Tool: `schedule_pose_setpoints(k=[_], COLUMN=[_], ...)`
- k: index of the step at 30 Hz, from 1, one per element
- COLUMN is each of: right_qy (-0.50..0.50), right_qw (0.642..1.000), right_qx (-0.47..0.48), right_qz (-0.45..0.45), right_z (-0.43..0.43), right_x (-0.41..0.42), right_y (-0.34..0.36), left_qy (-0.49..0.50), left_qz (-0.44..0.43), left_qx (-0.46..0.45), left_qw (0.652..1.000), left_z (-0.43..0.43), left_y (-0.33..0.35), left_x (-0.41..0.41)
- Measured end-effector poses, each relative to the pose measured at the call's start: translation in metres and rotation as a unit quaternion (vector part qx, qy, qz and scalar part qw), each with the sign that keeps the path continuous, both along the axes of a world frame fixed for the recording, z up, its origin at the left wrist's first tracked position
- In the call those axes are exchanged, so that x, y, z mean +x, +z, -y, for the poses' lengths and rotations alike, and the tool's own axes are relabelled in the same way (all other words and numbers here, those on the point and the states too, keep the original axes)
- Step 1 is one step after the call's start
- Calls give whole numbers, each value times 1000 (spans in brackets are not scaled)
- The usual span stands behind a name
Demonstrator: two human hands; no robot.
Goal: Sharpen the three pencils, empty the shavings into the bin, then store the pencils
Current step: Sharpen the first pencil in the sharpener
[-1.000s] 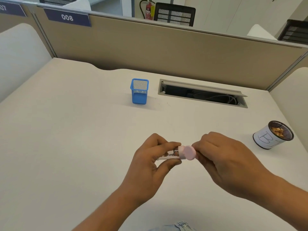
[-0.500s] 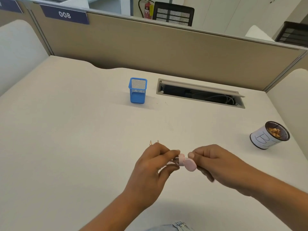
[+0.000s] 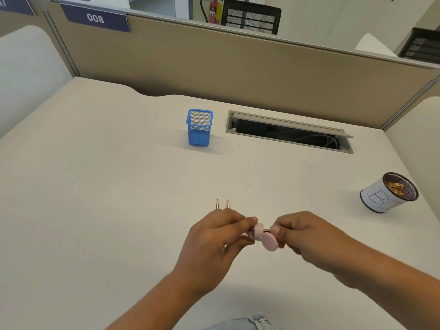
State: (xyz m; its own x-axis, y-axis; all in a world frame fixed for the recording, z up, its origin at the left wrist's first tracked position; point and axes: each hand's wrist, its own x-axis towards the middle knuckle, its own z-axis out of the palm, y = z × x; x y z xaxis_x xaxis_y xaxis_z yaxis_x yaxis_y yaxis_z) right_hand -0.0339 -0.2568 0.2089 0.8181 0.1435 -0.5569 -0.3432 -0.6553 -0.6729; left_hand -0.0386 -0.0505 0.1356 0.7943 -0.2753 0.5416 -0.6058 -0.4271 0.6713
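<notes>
Pink sharpener sat right between my two hands, held up just above the pale desk. My right hand was curled in, thumb and fingertips pinching the sharpener from its right side. My left hand was curled too, thumb and forefinger nipped together against the sharpener's left end, on what seemed to be the third pencil; so little of it showed between my fingers that I couldn't be sure. Both hands were close together, nearly meeting across the sharpener.

Two more pencils lay side by side on the desk just beyond my left knuckles, only their sharpened tips poking out, pointing away from me. Well ahead of them stood the blue mesh holder, upright, beside the open cable hatch. Off to my right, well apart from my hands, stood the bin, wrapped in white paper marked B, with tan shavings inside.
</notes>
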Motion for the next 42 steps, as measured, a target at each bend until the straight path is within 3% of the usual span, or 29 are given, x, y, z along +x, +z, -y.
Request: schedule_pose_setpoints(k=[3,6,8,10,12,14,17,21,23,30,32,34,35,37,42], right_qy=[-111,-124,-71,-4,55,107,209,277,268,134,3,-106,-123,-110,-77], right_qw=[960,937,966,994,995,960,887,818,813,941,995,984,972,971,983], right_qx=[135,149,122,68,-37,-124,-173,-192,-205,-141,-30,86,108,110,102], right_qz=[-220,-290,-218,-89,69,227,373,467,474,277,90,-118,-166,-184,-130], right_z=[7,9,9,5,4,4,5,6,2,-14,-17,-19,-18,-17,-14], right_x=[9,12,12,10,8,7,4,3,2,-13,-10,-4,-3,0,6], right_y=[-1,-6,-12,-13,-14,-13,-7,-8,-8,-10,-8,-3,-1,1,3], left_qy=[-14,-27,-25,-17,-3,11,13,5,2,9,8,1,-3,-10,30], left_qz=[40,55,28,-26,-83,-128,-177,-207,-181,20,60,95,106,105,49], left_qx=[40,70,71,45,-1,-40,-88,-120,-115,-55,-33,3,18,30,10], left_qw=[998,996,997,999,997,991,980,971,977,998,998,995,994,994,998], left_z=[1,2,1,1,0,0,0,1,1,-1,-1,-1,-2,-3,-8], left_y=[-8,-14,-16,-16,-16,-15,-12,-7,-7,-19,-23,-26,-27,-26,-25], left_x=[-2,-1,-1,-1,0,1,1,1,1,-4,-5,-3,-2,0,6])
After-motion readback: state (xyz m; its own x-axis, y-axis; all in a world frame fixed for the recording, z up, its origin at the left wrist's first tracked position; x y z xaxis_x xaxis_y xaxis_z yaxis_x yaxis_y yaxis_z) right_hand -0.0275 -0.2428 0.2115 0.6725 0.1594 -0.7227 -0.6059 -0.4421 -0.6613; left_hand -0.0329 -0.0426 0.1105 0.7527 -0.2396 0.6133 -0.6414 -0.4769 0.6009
